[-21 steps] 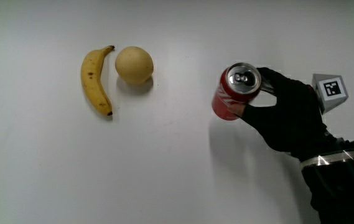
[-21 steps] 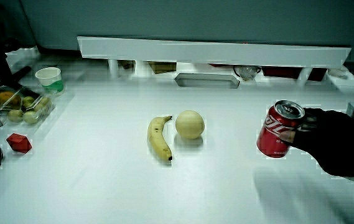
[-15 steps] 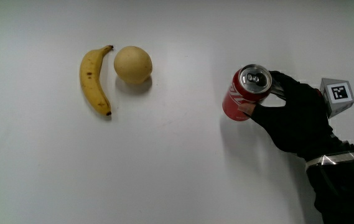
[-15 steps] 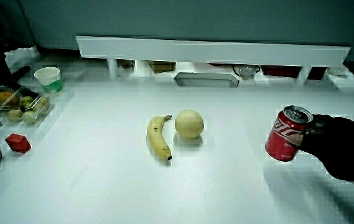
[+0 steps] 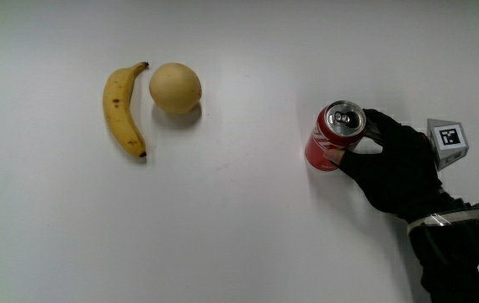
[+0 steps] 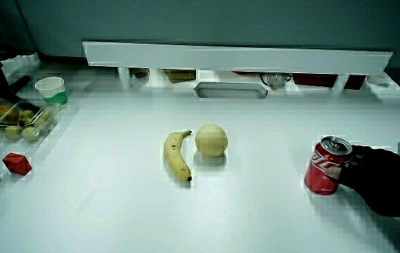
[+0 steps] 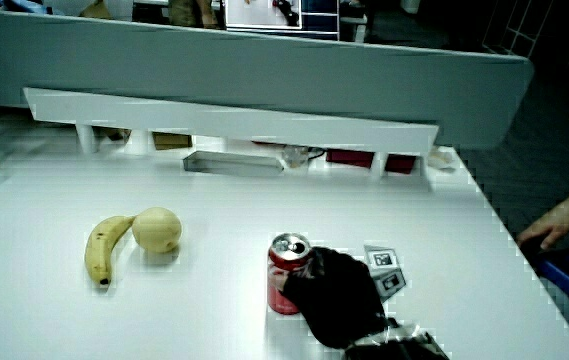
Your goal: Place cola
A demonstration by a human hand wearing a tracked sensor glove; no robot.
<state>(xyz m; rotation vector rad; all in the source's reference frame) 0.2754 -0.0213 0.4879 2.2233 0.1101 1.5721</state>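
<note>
A red cola can (image 5: 332, 141) stands upright on the white table (image 5: 239, 227), its silver top showing; it appears in both side views (image 6: 325, 176) (image 7: 286, 276). The gloved hand (image 5: 391, 164) is beside the can with its fingers wrapped round it, seen too in both side views (image 6: 382, 179) (image 7: 334, 295). The can's base looks level with the tabletop. The patterned cube (image 5: 446, 143) rides on the back of the hand.
A banana (image 5: 123, 109) and a pale round fruit (image 5: 175, 87) lie side by side some way from the can. In a side view a tub of fruit (image 6: 18, 121), a red block (image 6: 17, 164), a white cup (image 6: 50, 89) and a low partition (image 6: 235, 60) show.
The hand has lowered the cola can from a tilted hold above the table down to standing upright on the surface, a little nearer the table's edge. Banana and round fruit have not moved.
</note>
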